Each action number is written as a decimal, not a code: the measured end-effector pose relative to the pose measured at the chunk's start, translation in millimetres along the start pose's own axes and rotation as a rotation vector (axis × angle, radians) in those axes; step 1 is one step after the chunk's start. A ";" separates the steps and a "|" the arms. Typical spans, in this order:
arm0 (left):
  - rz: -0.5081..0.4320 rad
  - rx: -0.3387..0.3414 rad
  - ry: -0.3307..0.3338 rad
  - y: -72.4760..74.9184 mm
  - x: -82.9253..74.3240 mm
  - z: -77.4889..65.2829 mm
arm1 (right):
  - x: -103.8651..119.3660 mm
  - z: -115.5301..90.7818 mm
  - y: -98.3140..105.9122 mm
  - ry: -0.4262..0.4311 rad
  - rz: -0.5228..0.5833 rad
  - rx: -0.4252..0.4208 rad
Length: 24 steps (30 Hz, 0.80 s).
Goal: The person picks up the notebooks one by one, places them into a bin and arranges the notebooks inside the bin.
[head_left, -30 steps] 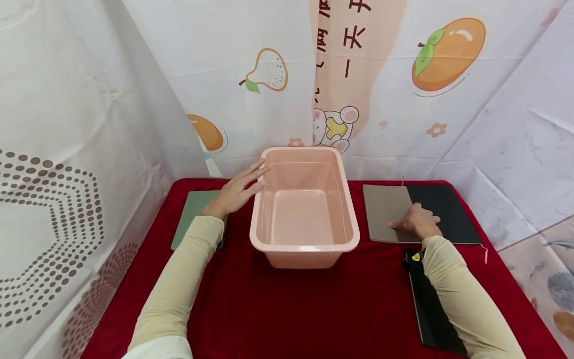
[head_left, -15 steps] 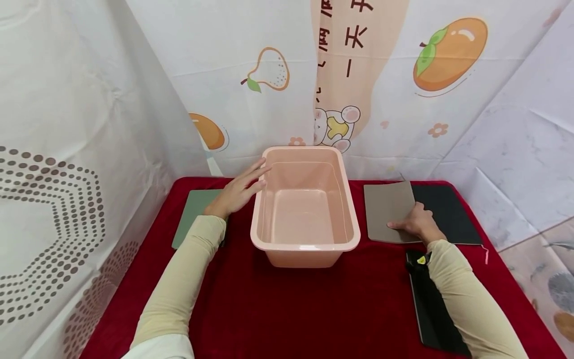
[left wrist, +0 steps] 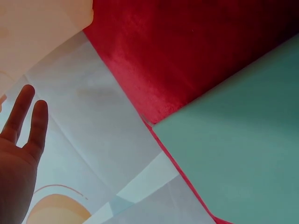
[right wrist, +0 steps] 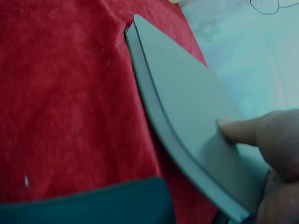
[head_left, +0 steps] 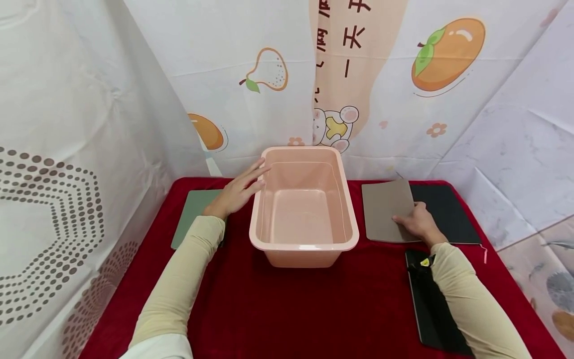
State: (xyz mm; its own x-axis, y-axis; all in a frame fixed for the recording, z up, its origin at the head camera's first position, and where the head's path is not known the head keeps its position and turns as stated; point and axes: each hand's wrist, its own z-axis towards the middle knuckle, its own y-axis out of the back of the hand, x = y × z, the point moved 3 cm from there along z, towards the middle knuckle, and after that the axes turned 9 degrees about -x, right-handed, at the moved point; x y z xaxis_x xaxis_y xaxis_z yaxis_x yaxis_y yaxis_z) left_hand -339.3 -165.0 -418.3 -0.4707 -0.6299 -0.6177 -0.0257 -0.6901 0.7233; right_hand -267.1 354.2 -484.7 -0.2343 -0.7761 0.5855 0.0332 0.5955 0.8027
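Note:
My right hand (head_left: 422, 222) grips the right edge of a grey-brown notebook (head_left: 383, 209), thumb on the cover and fingers underneath. That edge is raised off the red cloth, and in the right wrist view the notebook (right wrist: 182, 88) shows cover and pages bending under the thumb (right wrist: 238, 130). A black notebook (head_left: 448, 212) lies just to the right. My left hand (head_left: 235, 194) has its fingers extended at the left rim of a pink plastic basin (head_left: 305, 247). Below that wrist lies a green notebook (head_left: 193, 214), also large in the left wrist view.
Another dark notebook (head_left: 428, 309) lies under my right forearm, partly hidden by it and by a black strap. The red cloth (head_left: 287, 314) covers the table. Printed white curtains (head_left: 215, 60) hang close behind and at both sides.
The right hand has closed on the grey-brown notebook's right edge and bent it upward, its thumb shifting slightly right. The left hand and basin stay put.

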 end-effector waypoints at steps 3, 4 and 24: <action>-0.005 0.004 0.000 -1.0 0.2 0.0 | -3.1 -0.1 0.4 0.006 0.039 -0.014; -0.004 0.003 -0.001 -1.4 0.4 0.2 | -3.7 -0.4 0.7 0.008 0.047 -0.019; -0.003 -0.008 0.004 -1.5 -1.5 -1.3 | 2.7 -2.8 10.4 0.034 0.248 -0.039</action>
State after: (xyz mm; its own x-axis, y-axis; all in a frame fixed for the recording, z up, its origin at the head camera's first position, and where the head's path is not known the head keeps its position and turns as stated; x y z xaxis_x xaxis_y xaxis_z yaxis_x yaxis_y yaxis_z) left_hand -337.4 -163.5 -418.8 -0.4670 -0.6292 -0.6213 -0.0202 -0.6948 0.7189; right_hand -264.7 357.7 -474.4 -0.1811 -0.6143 0.7680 0.1232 0.7606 0.6374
